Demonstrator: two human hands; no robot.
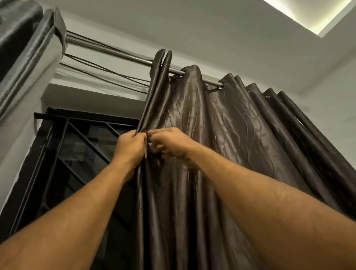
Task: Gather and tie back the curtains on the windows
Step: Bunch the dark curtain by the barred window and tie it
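A dark brown satin curtain (224,119) hangs by eyelets from a metal rod (126,54), bunched in folds toward the right. Both my arms reach up to its left edge. My left hand (130,147) is closed around the leading hem fold. My right hand (169,144) pinches the fabric right beside it, fingers touching the same fold. A second grey curtain (11,51) hangs gathered at the upper left on the same rod.
Behind the curtain's left edge is a dark window with a black metal grille (76,153). Several thin cables (106,70) run along the wall under the rod. A lit ceiling recess (302,4) glows at the upper right.
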